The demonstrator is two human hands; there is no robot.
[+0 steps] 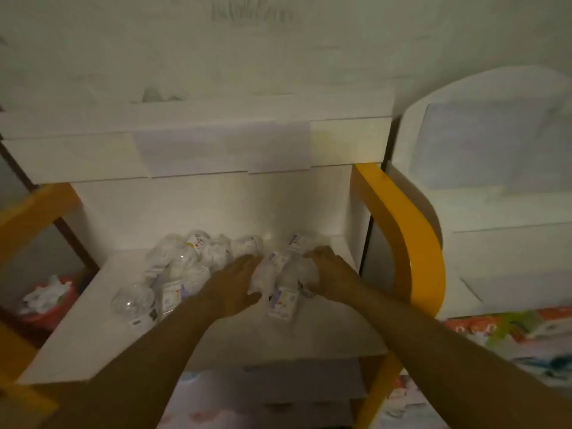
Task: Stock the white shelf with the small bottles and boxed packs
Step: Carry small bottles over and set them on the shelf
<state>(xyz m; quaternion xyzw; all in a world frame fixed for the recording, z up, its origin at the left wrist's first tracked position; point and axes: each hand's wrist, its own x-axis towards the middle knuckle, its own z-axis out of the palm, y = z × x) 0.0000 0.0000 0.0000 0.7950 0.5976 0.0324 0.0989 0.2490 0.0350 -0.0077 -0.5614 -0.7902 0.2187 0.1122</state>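
— Already crowded toward the left half of the white shelf (93, 329): loose small bottles (185, 267) heaped and tipped, clear ones lying on their sides near the left front edge.

— Likely to roll?

— Quite possibly; round, on their sides, not far from the front edge. Any nudge from the left forearm could send one off.

— And the left hand (238, 286)?

— Palm down, fingers (247, 261) spread and flat against the left side of a clear wrapped pack of bottles (278, 280) at mid-shelf. Pressing rather than gripping, as far as can be judged; too blurred to be sure.

— Right hand (328, 270)?

— Mirrored on the pack's right side, fingers curled over its top corner. Cannot tell whether actually closed on the wrap.

— Main risk, then?

— Squeezing a soft, slippery wrap between two flat palms: could buckle or slip out if lifted. Pushed back instead, could plough into the heap behind and topple more bottles.

— Toward the right edge?

— Bare shelf up to the yellow upright (399, 230); room to slide there, though little margin before the side.
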